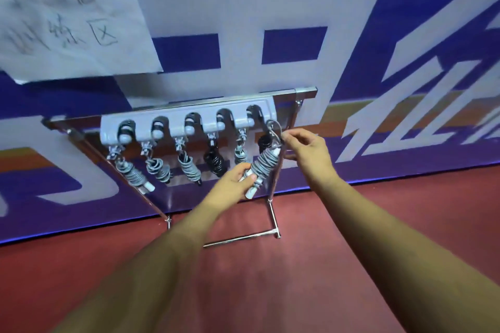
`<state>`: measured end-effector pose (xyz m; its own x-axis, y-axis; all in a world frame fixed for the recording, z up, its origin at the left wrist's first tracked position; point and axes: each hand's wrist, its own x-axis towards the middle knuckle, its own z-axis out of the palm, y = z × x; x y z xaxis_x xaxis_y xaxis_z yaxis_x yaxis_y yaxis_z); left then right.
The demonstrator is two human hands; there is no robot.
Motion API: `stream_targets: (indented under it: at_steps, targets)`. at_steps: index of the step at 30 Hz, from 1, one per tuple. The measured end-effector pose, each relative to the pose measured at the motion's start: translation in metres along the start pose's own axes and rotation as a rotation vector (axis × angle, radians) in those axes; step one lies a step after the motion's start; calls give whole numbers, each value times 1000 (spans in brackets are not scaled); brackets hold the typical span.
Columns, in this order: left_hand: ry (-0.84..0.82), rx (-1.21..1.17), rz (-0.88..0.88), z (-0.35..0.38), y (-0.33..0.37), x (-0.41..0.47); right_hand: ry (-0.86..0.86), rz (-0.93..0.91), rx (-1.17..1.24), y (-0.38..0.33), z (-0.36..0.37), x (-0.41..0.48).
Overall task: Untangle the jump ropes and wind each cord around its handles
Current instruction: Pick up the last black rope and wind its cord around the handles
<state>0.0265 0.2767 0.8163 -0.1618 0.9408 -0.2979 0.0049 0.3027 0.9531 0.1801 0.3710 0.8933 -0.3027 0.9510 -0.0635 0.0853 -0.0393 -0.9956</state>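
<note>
A grey jump rope (263,163) with its cord wound around white handles is tilted in front of the rack's right end. My left hand (234,182) grips the lower end of its handles. My right hand (304,147) pinches the cord's loose loop (273,127) just under the rightmost hook. A grey hook rack (186,123) on a metal stand carries several wound ropes: grey bundles (159,170) at the left and middle, a black bundle (215,162) right of centre, another black one (264,140) behind the held rope.
The metal stand (272,213) rests on a red floor (270,278) against a blue and white banner wall (351,35). A white paper sheet with handwriting (67,16) hangs at the upper left.
</note>
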Motion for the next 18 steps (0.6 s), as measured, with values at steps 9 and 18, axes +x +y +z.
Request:
stream_targets:
  at_steps: [9,18]
  targets:
    - [51,-142,-145,8,4,23,32,134,-51,11,8,53]
    - [85,-146,-264,16,-37,44,80,289,-147,59,15,74]
